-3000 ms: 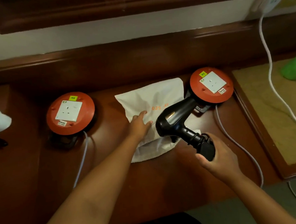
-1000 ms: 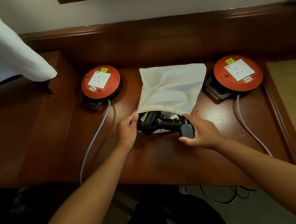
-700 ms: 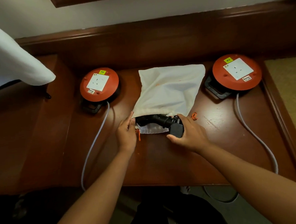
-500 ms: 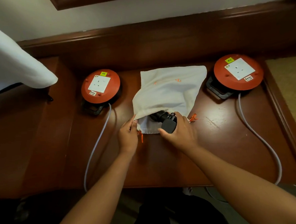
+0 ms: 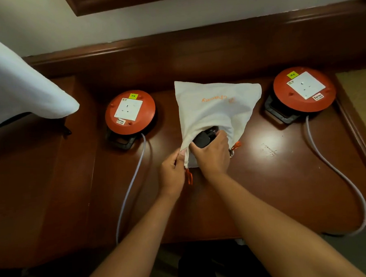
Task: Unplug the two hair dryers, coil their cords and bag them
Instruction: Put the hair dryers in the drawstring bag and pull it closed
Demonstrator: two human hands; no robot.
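At the far left a white cloth [image 5: 13,84] hangs over the edge of the dark wooden tabletop [image 5: 276,175]. Next comes the left socket reel [image 5: 130,112], a round orange disc with a white socket plate and a yellow sticker, its grey cable [image 5: 129,188] trailing toward the near edge. The left hand [image 5: 172,173] pinches the near-left rim of the white drawstring bag [image 5: 214,106], holding its mouth lifted; an orange cord end hangs just beside that hand. The bag lies between the two reels, its closed end toward the wall, with orange lettering on its upper face. The right hand [image 5: 211,153] reaches into the mouth, fingers curled round the black hair dryer [image 5: 202,138]. Only a dark, glossy end of the dryer shows at the opening, the rest hidden inside the fabric. At the right stands the right socket reel [image 5: 303,89], its grey cable [image 5: 340,175] looping off the tabletop's near edge.
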